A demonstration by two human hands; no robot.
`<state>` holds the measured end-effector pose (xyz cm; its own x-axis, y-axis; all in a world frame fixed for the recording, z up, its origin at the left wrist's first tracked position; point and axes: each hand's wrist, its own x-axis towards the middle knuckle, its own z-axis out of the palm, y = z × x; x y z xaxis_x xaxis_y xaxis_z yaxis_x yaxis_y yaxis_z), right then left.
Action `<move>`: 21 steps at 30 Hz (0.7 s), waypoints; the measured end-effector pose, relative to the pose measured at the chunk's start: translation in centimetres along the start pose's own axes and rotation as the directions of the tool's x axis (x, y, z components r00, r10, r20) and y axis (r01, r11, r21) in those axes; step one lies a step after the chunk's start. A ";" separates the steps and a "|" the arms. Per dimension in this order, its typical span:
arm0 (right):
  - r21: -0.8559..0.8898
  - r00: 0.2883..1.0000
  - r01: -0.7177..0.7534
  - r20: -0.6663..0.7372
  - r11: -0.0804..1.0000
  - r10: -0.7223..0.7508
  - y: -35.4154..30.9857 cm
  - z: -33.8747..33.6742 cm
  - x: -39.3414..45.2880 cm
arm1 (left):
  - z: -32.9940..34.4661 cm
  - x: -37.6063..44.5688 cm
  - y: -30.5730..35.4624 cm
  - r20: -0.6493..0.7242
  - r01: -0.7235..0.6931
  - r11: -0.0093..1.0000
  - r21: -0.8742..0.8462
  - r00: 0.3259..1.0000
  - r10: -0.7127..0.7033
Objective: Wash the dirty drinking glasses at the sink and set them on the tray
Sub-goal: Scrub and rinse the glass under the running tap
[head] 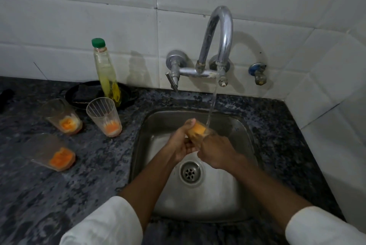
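Over the steel sink (243, 167) both my hands hold one clear drinking glass (198, 132) with orange residue, tilted under the running water from the tap (219, 32). My left hand (181, 143) grips its base side, thumb up. My right hand (215, 150) wraps its rim end. Three more dirty glasses with orange dregs stand on the dark counter at the left: one (104, 116) nearest the sink, one (61, 116) further left, one (50, 151) closer to me. No tray is identifiable.
A dish-soap bottle (106, 72) with a green cap stands in a black dish (128, 94) with a dark scrub pad behind the glasses. White tiled walls close the back and right. The speckled granite counter (59, 195) surrounds the sink. The drain (190, 172) lies below my hands.
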<state>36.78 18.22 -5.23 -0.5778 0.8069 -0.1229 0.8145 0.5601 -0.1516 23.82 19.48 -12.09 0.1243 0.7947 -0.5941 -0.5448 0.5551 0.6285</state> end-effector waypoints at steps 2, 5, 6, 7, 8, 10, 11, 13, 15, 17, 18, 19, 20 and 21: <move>0.179 0.990 -0.015 -0.132 0.984 0.039 -0.5 1.0 0.8 | 0.4 -0.7 -0.5 0.074 -0.033 0.994 -0.100 0.996 0.040; 0.449 0.958 0.016 -0.261 0.893 0.114 -0.5 2.1 1.5 | 0.7 -0.9 -1.1 0.183 -0.049 0.935 -0.353 0.976 0.120; 0.350 0.972 0.048 -0.233 0.936 0.037 0.0 2.1 1.2 | 0.4 -0.8 -0.8 0.183 -0.043 0.939 -0.340 0.977 0.110; 0.254 0.986 0.067 -0.163 0.965 -0.026 0.3 2.1 0.7 | 0.3 -0.7 -0.3 0.154 -0.031 0.963 -0.267 0.985 0.074; 0.090 0.990 0.114 -0.093 0.989 -0.105 1.0 2.4 0.5 | 0.3 -0.6 0.1 0.094 -0.008 0.990 -0.139 0.995 0.022; 0.021 0.996 0.070 -0.048 0.997 -0.069 1.7 2.4 0.4 | 0.3 -0.3 0.1 0.020 0.042 0.999 0.023 0.999 -0.043; 0.142 0.997 0.007 -0.074 0.990 0.003 1.4 2.2 0.6 | 0.2 -0.3 -0.3 0.040 0.033 0.999 0.008 0.999 -0.033; 0.588 0.978 -0.080 -0.107 0.805 0.176 -0.1 1.6 1.5 | 0.4 -0.9 -1.4 0.143 -0.051 0.978 -0.204 0.986 0.081; 0.798 0.956 -0.035 -0.148 0.601 0.252 -1.3 0.7 1.4 | 0.3 -1.0 -2.0 0.209 -0.057 0.909 -0.413 0.965 0.156; 0.474 0.962 0.112 -0.271 0.873 0.024 -0.8 1.0 0.6 | 0.1 -0.8 -1.3 0.200 -0.033 0.938 -0.344 0.974 0.108; 0.190 0.977 0.118 -0.197 0.975 -0.080 -0.4 1.1 0.1 | 0.1 -0.7 -0.8 0.131 -0.016 0.983 -0.183 0.991 0.041; 0.011 0.991 0.088 -0.098 0.996 -0.087 0.2 1.4 -0.2 | 0.1 -0.5 -0.7 0.064 0.015 0.999 -0.035 0.998 -0.012; -0.042 0.997 0.050 -0.063 0.998 -0.053 0.5 1.6 -0.4 | 0.0 -0.5 -0.8 0.019 0.032 0.999 0.037 0.999 -0.033; 0.062 0.997 0.002 -0.079 0.998 0.003 0.3 1.8 -0.2 | -0.1 -0.5 -1.1 0.031 0.019 0.999 0.027 0.999 -0.020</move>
<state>37.02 17.93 -7.07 -0.5694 0.8208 -0.0452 0.8084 0.5491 -0.2122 24.27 18.44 -12.58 0.1604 0.7909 -0.5906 -0.5202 0.5762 0.6304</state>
